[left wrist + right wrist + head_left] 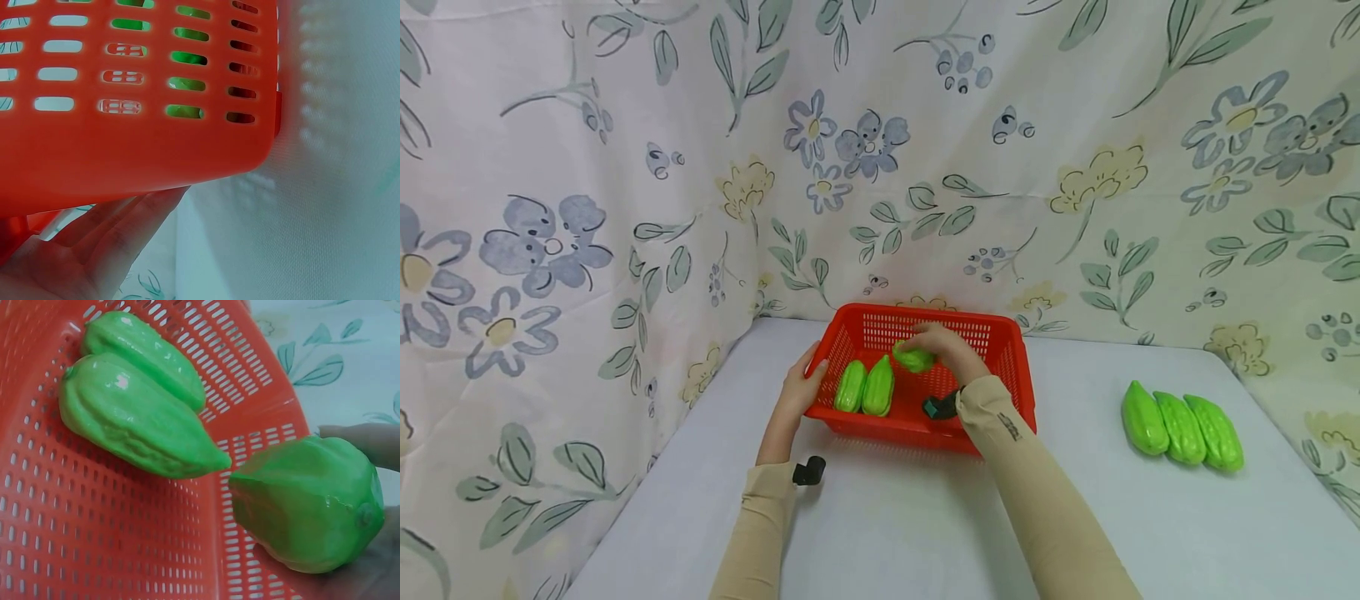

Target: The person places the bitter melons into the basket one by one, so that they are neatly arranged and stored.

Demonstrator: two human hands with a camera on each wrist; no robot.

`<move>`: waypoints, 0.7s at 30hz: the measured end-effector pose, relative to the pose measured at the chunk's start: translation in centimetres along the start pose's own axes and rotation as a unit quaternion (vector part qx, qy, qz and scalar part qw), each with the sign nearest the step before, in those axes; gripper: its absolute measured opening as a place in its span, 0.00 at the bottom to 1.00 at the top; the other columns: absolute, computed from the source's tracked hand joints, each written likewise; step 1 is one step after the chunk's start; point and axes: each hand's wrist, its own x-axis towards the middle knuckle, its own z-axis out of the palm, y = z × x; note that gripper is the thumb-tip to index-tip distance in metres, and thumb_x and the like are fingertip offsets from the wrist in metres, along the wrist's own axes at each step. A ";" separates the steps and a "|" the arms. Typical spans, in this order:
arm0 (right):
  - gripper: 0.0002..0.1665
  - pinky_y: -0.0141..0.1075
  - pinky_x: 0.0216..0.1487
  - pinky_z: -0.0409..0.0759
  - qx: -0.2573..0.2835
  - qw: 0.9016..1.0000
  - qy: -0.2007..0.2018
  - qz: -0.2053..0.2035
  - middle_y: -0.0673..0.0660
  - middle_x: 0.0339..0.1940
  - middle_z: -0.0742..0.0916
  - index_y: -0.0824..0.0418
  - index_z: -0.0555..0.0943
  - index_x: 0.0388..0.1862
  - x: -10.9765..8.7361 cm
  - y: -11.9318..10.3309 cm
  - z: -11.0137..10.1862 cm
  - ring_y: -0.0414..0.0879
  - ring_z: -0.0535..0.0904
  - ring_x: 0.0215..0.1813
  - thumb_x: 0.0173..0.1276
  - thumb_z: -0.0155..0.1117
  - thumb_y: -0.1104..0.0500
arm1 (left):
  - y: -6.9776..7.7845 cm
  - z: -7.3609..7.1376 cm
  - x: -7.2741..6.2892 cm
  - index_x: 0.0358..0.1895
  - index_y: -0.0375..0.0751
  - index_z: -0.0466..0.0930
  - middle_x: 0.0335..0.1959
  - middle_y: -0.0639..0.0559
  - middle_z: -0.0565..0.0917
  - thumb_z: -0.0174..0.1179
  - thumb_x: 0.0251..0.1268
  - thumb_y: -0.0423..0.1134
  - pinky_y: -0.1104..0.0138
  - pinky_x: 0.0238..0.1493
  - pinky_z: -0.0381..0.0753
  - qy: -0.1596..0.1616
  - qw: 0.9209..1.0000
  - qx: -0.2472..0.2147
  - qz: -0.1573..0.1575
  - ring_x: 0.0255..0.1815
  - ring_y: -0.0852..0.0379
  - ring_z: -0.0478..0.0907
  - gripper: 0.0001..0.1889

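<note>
Near right: sleeve (1037, 492) bears small dark mark, unreadable. Beyond, on bench (880, 517): three green vegetables (1182, 429), long axes roughly near-far, well right of right grip (942, 340), nearer hand. Farther left, left grip (801, 382) clasps rim of red basket (887, 423); two vegetables (877, 392) inside. Farthest, right grip grasps sixth vegetable (912, 360) within basket.

Your right grip (942, 343) holds a shiny green vegetable (913, 360) over the red slotted basket (898, 427), its left rim in your left grip (802, 387); two similar vegetables (877, 392) lie inside at left, three (1182, 429) on the bench (895, 525) at right.
</note>
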 end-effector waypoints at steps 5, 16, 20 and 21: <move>0.45 0.40 0.60 0.74 -0.031 0.999 -0.019 0.005 0.64 0.75 0.64 0.66 0.55 0.77 -0.1 0.1 0.2 0.53 0.69 0.59 0.65 0.64 0.60 | -0.1 0.0 0.1 0.78 0.56 0.52 0.76 0.40 0.61 0.47 0.76 0.49 0.44 0.63 0.74 0.001 1.000 0.004 -0.001 0.63 0.41 0.69 0.30; 0.36 0.39 0.56 0.79 -0.069 0.996 -0.057 0.019 0.63 0.58 0.76 0.68 0.68 0.68 2.7 1.3 0.3 0.51 0.74 0.50 0.63 0.67 0.59 | 0.1 -0.1 0.0 0.78 0.55 0.52 0.77 0.41 0.60 0.47 0.76 0.49 0.44 0.64 0.72 -0.001 1.000 0.004 -0.003 0.65 0.41 0.67 0.30; 0.34 0.36 0.48 0.80 -0.068 0.995 -0.073 0.016 0.62 0.53 0.78 0.70 0.69 0.66 3.5 1.8 0.3 0.48 0.75 0.43 0.62 0.67 0.60 | 0.2 -0.1 -0.1 0.77 0.54 0.53 0.76 0.40 0.60 0.47 0.76 0.48 0.42 0.65 0.70 0.006 1.000 0.005 0.005 0.66 0.40 0.67 0.30; 0.35 0.35 0.48 0.79 -0.066 0.995 -0.075 0.017 0.63 0.55 0.77 0.70 0.68 0.67 3.4 1.8 0.4 0.48 0.75 0.43 0.63 0.66 0.60 | 0.2 -0.1 -0.1 0.77 0.54 0.54 0.76 0.40 0.61 0.47 0.76 0.48 0.42 0.65 0.71 0.007 1.000 0.005 0.006 0.66 0.40 0.67 0.30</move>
